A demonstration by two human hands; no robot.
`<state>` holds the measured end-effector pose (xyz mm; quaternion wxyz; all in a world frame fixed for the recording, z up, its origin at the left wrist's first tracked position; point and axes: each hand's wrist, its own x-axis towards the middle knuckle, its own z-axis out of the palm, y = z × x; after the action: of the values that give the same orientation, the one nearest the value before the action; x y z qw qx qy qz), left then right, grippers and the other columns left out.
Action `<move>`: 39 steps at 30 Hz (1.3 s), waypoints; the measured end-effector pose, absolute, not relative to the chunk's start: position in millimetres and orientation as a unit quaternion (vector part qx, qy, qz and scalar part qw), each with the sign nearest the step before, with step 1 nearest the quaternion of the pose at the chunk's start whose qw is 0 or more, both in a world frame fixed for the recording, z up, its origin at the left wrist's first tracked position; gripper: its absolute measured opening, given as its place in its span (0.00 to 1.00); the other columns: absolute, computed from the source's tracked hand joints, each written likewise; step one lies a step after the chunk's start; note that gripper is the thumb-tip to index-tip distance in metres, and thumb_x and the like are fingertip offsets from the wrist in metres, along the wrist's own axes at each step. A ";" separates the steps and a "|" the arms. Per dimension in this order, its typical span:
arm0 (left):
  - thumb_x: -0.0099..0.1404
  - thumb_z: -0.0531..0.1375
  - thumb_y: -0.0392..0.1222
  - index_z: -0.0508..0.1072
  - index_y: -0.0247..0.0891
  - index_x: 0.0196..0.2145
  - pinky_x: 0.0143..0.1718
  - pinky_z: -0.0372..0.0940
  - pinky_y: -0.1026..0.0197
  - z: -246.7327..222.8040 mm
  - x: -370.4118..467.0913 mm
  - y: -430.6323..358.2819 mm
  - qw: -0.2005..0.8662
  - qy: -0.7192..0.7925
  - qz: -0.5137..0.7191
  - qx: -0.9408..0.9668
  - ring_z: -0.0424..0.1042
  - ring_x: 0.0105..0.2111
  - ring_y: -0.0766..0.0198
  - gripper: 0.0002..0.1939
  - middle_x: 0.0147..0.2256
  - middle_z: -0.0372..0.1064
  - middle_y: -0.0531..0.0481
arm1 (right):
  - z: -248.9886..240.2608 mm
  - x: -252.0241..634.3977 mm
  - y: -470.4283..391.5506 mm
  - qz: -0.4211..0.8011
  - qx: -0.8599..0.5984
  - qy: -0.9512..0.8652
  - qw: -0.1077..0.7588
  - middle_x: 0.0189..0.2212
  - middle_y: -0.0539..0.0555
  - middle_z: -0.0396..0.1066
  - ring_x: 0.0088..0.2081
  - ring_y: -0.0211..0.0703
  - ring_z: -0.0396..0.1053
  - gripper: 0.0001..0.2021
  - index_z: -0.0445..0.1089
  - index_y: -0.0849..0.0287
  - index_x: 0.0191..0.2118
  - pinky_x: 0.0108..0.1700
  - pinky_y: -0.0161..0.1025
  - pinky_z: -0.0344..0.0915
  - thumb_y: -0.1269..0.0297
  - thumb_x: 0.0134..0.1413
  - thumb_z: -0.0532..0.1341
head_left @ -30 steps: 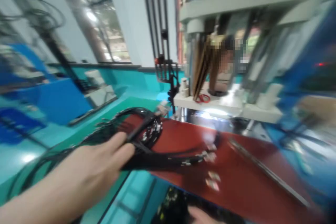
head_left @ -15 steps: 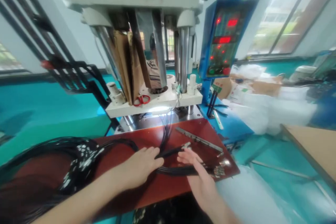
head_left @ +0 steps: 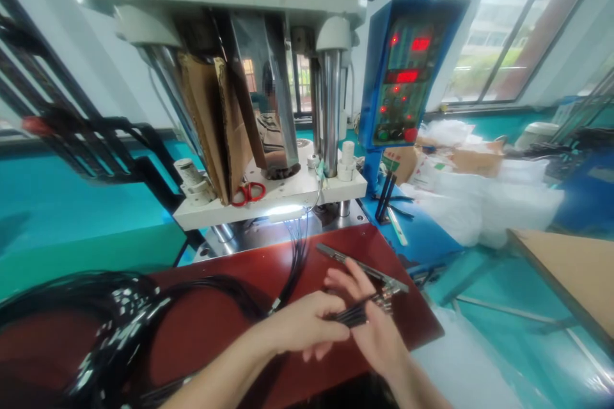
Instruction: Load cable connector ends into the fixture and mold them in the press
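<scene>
Holding a black cable bundle (head_left: pixel 355 314) above a red board (head_left: pixel 206 329).
Coiled cables (head_left: pixel 115 326) lie near left; the left hand (head_left: pixel 309 319) closes around the bundle, the right hand (head_left: pixel 378 335) sits loosely open by its metal ends.

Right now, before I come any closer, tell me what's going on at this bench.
A person's left hand grips a bundle of black cables above a red-brown board. The right hand is partly open around the bundle near its metallic ends. A coil of black cable lies to the left; a metal bar lies beyond the hands.
</scene>
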<state>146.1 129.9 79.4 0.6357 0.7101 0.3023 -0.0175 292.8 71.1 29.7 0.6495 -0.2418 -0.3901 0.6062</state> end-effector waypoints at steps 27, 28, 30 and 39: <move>0.56 0.53 0.47 0.66 0.34 0.29 0.11 0.45 0.71 36.7 215.1 136.3 0.695 0.336 0.176 0.611 0.53 0.10 0.75 0.12 0.16 0.61 0.57 | 49.6 375.5 101.3 0.330 -0.569 -0.626 0.418 0.55 0.58 0.60 0.56 0.47 0.56 0.22 0.58 0.59 0.56 0.58 0.48 0.50 0.59 0.58 0.49; 0.55 0.53 0.46 0.65 0.34 0.29 0.11 0.45 0.71 36.4 213.8 139.2 0.696 0.346 0.190 0.600 0.52 0.10 0.76 0.11 0.15 0.60 0.58 | 47.0 381.0 100.1 0.279 -0.600 -0.654 0.366 0.54 0.59 0.60 0.55 0.48 0.57 0.21 0.59 0.61 0.55 0.57 0.48 0.51 0.63 0.56 0.51; 0.55 0.54 0.46 0.65 0.34 0.28 0.11 0.44 0.71 35.7 211.9 143.8 0.700 0.356 0.210 0.582 0.51 0.10 0.76 0.11 0.15 0.59 0.58 | 42.0 388.2 93.6 0.164 -0.645 -0.711 0.225 0.51 0.61 0.63 0.52 0.51 0.59 0.21 0.63 0.62 0.51 0.54 0.48 0.55 0.71 0.49 0.53; 0.54 0.56 0.46 0.63 0.35 0.27 0.12 0.44 0.72 42.6 204.3 141.7 0.705 0.328 0.211 0.593 0.51 0.11 0.77 0.10 0.16 0.59 0.58 | 38.9 373.7 72.1 0.110 -0.683 -0.720 0.054 0.25 0.53 0.66 0.28 0.43 0.65 0.07 0.59 0.59 0.26 0.30 0.37 0.57 0.75 0.37 0.50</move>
<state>204.3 141.7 42.6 0.7050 0.5925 0.3276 0.2113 373.7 72.1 38.9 0.0544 -0.6833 -0.7197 0.1103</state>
